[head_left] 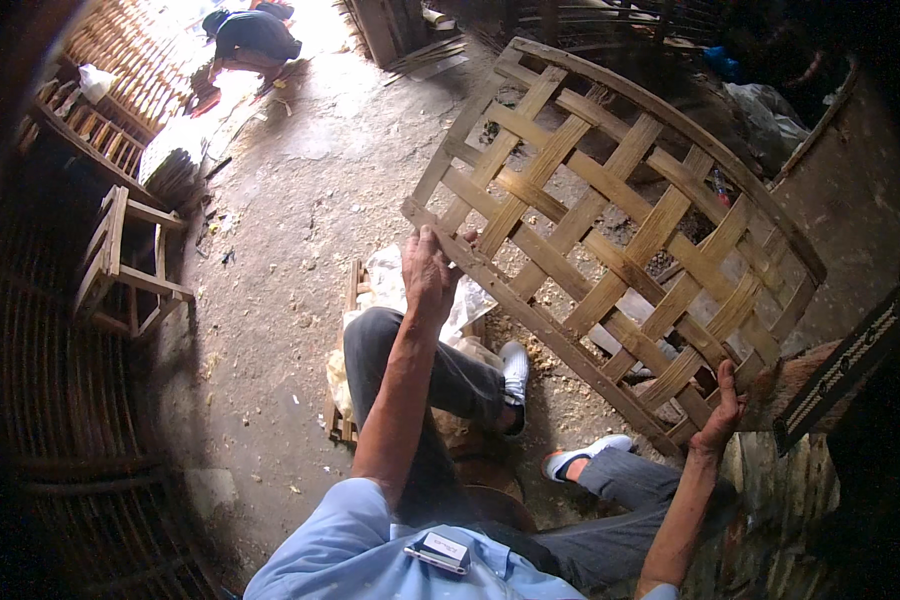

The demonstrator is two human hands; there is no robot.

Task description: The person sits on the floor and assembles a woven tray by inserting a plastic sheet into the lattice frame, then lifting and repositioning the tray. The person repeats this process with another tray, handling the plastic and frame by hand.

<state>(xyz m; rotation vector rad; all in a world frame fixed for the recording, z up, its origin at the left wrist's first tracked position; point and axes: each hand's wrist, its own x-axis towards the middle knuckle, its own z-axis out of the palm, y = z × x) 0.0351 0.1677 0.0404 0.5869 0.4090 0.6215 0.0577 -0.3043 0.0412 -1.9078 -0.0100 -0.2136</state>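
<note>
A wooden-framed panel of broad woven bamboo strips [625, 262] is held up in front of me, tilted, on the right side of the view. My left hand [431, 272] is closed on the near-left corner of its frame, thumb side toward the lattice. At the near-right corner, my right hand [720, 412] grips the frame edge, with the thumb showing on top and the other fingers mostly hidden. Through the gaps in the weave, parts of the floor show.
Below my left forearm, a low slatted wooden piece with pale plastic sheeting [388, 275] lies by my knee. A wooden stool [135, 262] stands at the left, near a bamboo slat wall [60, 400]. Another person [253, 42] crouches at the far left. Debris litters the floor [270, 330].
</note>
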